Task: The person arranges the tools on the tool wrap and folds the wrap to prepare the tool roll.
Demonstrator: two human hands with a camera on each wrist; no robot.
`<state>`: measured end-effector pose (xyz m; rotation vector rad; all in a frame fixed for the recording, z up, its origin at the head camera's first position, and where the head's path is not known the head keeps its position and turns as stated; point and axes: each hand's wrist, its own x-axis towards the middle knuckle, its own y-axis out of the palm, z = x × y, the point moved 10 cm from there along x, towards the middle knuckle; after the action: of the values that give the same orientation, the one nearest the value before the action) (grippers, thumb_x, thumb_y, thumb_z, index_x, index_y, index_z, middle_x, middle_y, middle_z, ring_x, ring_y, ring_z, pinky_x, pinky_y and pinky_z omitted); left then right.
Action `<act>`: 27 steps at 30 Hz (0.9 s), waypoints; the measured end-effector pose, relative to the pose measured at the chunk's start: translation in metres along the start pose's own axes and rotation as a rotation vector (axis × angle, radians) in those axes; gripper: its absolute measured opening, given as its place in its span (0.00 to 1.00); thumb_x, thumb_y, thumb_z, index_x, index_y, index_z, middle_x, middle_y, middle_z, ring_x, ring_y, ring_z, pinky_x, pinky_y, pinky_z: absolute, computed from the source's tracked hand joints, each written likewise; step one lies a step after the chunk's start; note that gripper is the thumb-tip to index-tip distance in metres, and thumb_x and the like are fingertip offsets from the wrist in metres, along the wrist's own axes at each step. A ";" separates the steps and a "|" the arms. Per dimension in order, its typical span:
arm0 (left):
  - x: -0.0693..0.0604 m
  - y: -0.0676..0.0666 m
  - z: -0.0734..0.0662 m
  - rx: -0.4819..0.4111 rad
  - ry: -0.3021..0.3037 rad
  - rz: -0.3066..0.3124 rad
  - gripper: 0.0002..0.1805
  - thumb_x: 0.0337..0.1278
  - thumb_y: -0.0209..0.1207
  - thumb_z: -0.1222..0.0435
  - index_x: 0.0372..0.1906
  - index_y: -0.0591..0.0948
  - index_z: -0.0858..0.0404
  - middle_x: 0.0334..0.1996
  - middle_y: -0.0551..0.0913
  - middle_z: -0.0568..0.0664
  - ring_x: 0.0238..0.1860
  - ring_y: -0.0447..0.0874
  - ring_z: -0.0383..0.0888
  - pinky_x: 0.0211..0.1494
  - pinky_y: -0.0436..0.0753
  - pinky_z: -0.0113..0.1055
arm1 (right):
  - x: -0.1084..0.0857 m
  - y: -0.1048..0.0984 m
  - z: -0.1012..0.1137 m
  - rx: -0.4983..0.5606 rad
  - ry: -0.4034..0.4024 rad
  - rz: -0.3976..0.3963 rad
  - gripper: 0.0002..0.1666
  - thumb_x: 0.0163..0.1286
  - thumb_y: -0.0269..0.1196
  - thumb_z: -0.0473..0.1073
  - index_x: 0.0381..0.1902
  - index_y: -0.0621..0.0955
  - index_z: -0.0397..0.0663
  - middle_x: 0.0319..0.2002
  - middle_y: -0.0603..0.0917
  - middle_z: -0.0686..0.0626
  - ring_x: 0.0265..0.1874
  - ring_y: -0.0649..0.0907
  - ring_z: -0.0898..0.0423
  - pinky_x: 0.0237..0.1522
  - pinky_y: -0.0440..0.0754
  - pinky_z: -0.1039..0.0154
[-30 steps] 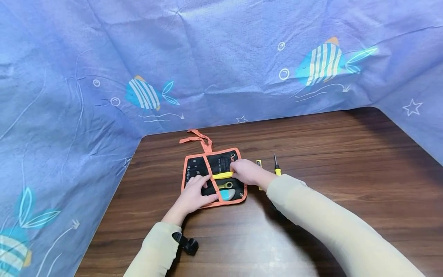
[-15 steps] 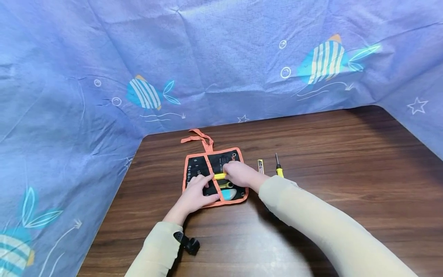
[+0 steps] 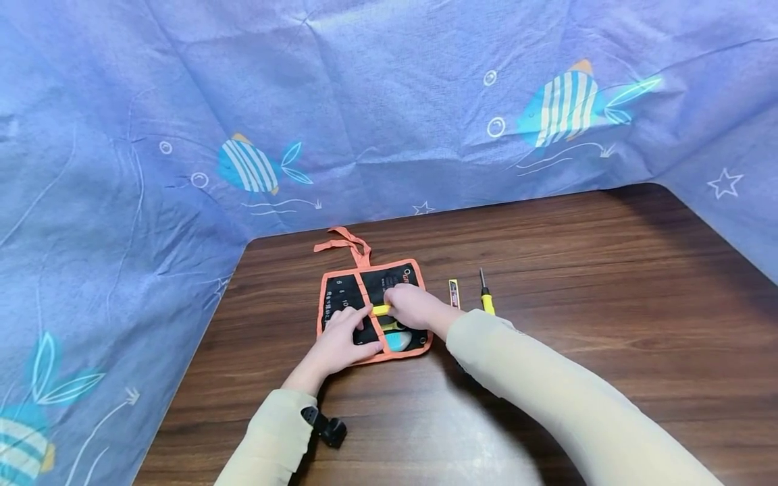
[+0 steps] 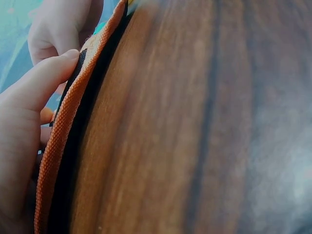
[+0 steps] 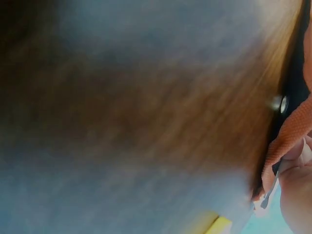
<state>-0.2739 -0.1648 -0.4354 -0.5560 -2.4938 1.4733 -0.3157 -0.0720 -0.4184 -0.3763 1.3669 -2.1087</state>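
A black tool pouch (image 3: 379, 281) with orange edging lies spread on the table, its ties pointing to the back. My right hand (image 3: 412, 306) grips a flat yellow tool (image 3: 380, 310) whose left end goes into a pocket behind the orange strip; fingers hide its kind. My left hand (image 3: 348, 342) holds the pocket, index finger and thumb at the strip; in the left wrist view the thumb (image 4: 46, 80) touches the orange edge. A ring-ended wrench (image 3: 392, 327), partly hidden, and a teal and grey tool (image 3: 398, 341) sit in the pockets below.
Right of the pouch lie a small yellow-edged packet (image 3: 454, 293) and a yellow-handled screwdriver (image 3: 487, 297), partly behind my right sleeve. A blue fish-print cloth (image 3: 377, 101) hangs behind the wooden table (image 3: 583, 270).
My right hand has moved left with the yellow tool, and less of the tool shows between hand and strip. The packet and screwdriver are more exposed. My left hand stays at the pocket.
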 end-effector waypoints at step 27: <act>-0.001 -0.001 0.002 -0.015 -0.009 -0.024 0.42 0.48 0.63 0.42 0.67 0.68 0.56 0.34 0.69 0.41 0.38 0.64 0.41 0.38 0.68 0.37 | -0.001 -0.001 -0.006 0.079 0.016 -0.013 0.06 0.68 0.59 0.40 0.40 0.80 0.45 0.32 0.79 0.52 0.31 0.76 0.58 0.40 0.75 0.61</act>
<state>-0.2741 -0.1670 -0.4349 -0.5213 -2.5116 1.4522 -0.3181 -0.0665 -0.4205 -0.3380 1.2890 -2.1736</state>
